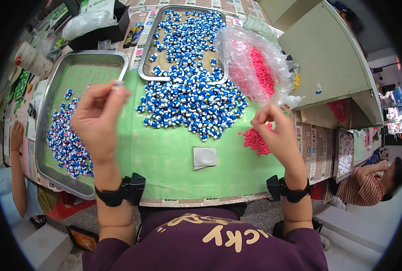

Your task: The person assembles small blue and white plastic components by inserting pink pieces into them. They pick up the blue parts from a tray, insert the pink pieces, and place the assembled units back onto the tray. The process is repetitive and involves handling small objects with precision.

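My left hand (99, 119) is raised beside the left tray, thumb and forefinger pinched on a small blue-and-white plastic piece (117, 84), of which only the tip shows. Above the pile of small pink pieces (256, 142), my right hand (277, 131) has its thumb and forefinger pressed together; anything between them is too small to make out. A large heap of blue-and-white pieces (194, 101) spills onto the green mat (164, 169) from the metal tray (141, 67) at the back. Between my forearms lies a small white square (205, 157) with a clear round blob on it.
The left metal tray (40, 149) holds blue-and-white pieces with pink bits (67, 137). At the back right are a clear plastic bag (237, 63) of pink pieces, a white squeeze bottle (291, 102) and a pale cabinet (323, 54). Other people sit to either side.
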Motion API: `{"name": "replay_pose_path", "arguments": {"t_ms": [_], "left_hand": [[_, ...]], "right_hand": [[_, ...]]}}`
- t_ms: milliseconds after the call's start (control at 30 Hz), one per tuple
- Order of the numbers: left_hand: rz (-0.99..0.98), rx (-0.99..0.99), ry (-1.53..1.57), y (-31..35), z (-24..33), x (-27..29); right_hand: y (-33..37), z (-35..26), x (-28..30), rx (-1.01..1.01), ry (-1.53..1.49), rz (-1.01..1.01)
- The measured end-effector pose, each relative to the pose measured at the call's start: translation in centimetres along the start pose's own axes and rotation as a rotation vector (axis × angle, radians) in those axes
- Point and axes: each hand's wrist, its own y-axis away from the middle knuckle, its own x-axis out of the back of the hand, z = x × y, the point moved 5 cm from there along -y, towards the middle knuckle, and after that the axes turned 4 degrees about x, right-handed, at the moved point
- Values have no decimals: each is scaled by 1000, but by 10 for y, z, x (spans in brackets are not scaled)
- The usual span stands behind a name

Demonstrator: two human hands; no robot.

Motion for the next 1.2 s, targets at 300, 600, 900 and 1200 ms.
{"name": "replay_pose_path", "arguments": {"t_ms": [300,600,900,1200], "left_hand": [[590,-194,-262,-7,27,48],[-617,-45,-558,24,-13,-62],[-789,-211,-768,41,-19,-82],[-775,-179,-559,40,-15,-81]], "right_hand": [[6,11,-31,96,271,-207],[4,2,-37,122,359,-279],[8,2,-41,146,258,-282],[-2,-36,-36,182,-279,-228]]}}
